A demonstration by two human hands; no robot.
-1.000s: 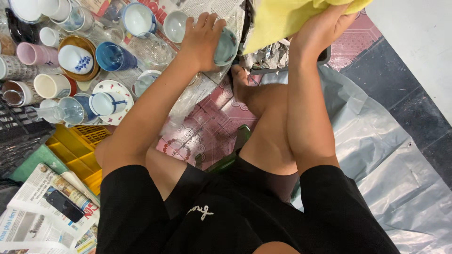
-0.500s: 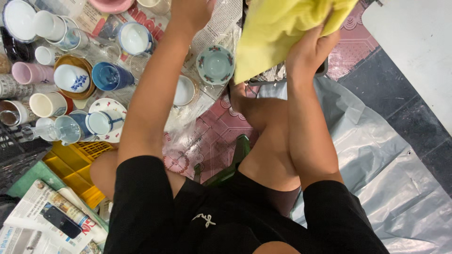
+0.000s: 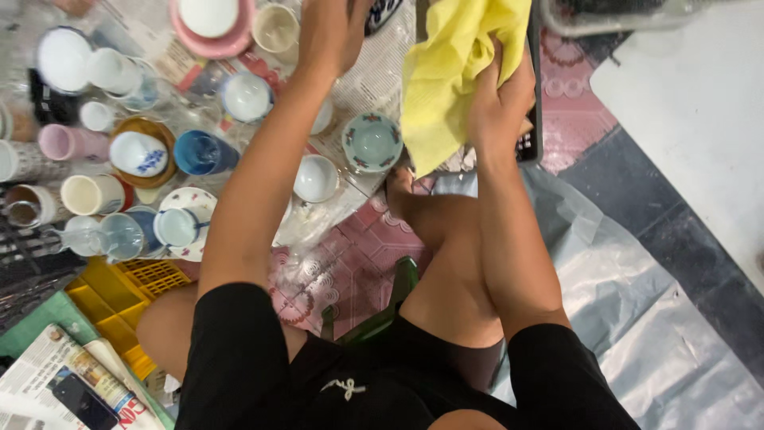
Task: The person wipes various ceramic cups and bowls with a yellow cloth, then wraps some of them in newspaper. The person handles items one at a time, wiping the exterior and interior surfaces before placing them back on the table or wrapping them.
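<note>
Head view: right hand (image 3: 500, 99) keeps a closed grip on the crumpled yellow cloth (image 3: 454, 68). Left hand (image 3: 330, 28) reaches a blue-patterned ceramic dish (image 3: 387, 9) at the top edge; its grip cannot be told. Support the dish fully before wiping.

The person wears black shorts (image 3: 239, 358) and a black top with a small white mark (image 3: 344, 388) at 6 o'clock; arms are bare.
</note>
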